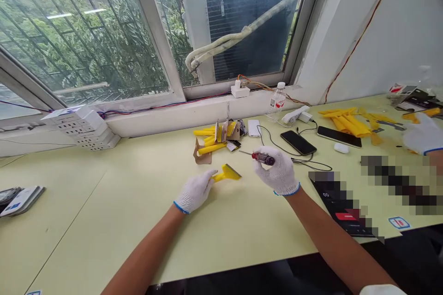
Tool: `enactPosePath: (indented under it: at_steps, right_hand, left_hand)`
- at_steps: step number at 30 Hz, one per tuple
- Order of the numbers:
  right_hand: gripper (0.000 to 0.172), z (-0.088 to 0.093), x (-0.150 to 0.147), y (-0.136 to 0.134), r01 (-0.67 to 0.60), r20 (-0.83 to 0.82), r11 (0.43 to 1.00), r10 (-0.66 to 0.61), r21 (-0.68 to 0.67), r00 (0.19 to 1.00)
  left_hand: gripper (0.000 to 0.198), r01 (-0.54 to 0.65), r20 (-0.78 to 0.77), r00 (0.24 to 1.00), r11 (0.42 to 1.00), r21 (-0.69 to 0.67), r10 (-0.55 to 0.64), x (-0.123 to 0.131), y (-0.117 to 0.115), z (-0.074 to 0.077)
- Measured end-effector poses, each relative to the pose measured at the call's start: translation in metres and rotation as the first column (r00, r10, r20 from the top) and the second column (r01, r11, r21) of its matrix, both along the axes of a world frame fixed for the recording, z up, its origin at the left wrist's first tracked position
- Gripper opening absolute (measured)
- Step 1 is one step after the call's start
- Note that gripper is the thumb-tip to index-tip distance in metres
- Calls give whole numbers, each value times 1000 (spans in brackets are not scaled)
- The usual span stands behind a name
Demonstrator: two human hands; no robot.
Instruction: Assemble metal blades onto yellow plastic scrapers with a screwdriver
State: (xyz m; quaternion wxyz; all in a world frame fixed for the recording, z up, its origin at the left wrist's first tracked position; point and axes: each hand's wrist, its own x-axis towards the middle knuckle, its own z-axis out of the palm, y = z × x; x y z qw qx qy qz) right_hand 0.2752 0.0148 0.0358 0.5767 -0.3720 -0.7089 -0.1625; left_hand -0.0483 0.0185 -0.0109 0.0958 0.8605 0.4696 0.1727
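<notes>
My left hand, in a white knit glove with a blue cuff, is closed around the handle of a yellow scraper. The scraper's wide bladed head points right, just over the table. In my gloved right hand I grip a screwdriver with a clear red and dark handle. Its thin shaft points left, above and to the right of the scraper head, and does not touch it. Beyond my hands lies a pile of yellow scraper handles with cardboard packaging.
A dark phone, a white power bank and cables lie behind my right hand; a plastic bottle stands near the window. At right, a co-worker's gloved hand is beside more yellow parts. White boxes are stacked at left.
</notes>
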Motion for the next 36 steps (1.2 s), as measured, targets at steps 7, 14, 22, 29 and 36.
enactPosePath:
  at_steps: [7, 14, 22, 29, 36]
  right_hand:
    - [37, -2, 0, 2, 54, 32, 994, -57, 94, 998]
    - [37, 6, -6, -8, 41, -26, 997, -40, 64, 999]
    - [39, 7, -5, -8, 86, -49, 992, -82, 89, 995]
    - [42, -2, -5, -3, 115, -78, 991, -109, 74, 991]
    - [43, -12, -6, -6, 13, -136, 999, -19, -47, 991]
  left_hand:
    - [64, 32, -8, 999, 985, 171, -31, 4, 1, -5]
    - [59, 107, -82, 992, 973, 205, -91, 1, 15, -11]
    - [30, 193, -135, 974, 978, 74, -182, 3, 4, 3]
    - [51, 112, -153, 981, 992, -64, -121, 2, -7, 13]
    - [33, 238, -237, 951, 959, 153, -199, 10, -5, 20]
